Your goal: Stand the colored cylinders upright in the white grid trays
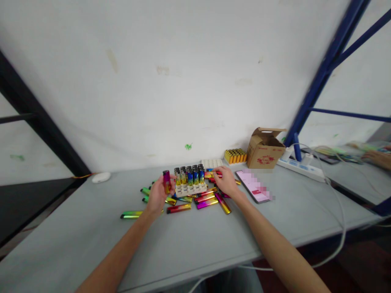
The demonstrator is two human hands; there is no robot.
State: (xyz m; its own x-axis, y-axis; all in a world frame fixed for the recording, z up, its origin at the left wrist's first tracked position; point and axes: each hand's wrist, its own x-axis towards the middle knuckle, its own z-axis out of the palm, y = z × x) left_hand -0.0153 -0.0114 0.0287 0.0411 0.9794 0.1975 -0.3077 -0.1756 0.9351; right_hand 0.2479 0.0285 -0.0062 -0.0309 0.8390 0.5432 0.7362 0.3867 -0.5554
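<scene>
My left hand (157,193) is closed around a purple-and-gold lighter (166,182), held upright with its dark top up. Just right of it stands a white tray (191,189) with several blue-and-yellow lighters (190,176) upright in its rows. Beyond the tray's right end, my right hand (225,181) has its fingers bent in a pinch at a red lighter (217,173), partly hidden by them. Loose shiny lighters lie around the tray, among them a magenta-and-gold lighter (207,203), a red-and-gold lighter (179,208) and a green lighter (130,214).
Behind my right hand are another white tray (211,163) and a block of yellow lighters (235,156). An opened cardboard box (265,151), a phone (253,187) and a white power strip (302,169) stand or lie to the right. A white cable (342,228) hangs over the table edge.
</scene>
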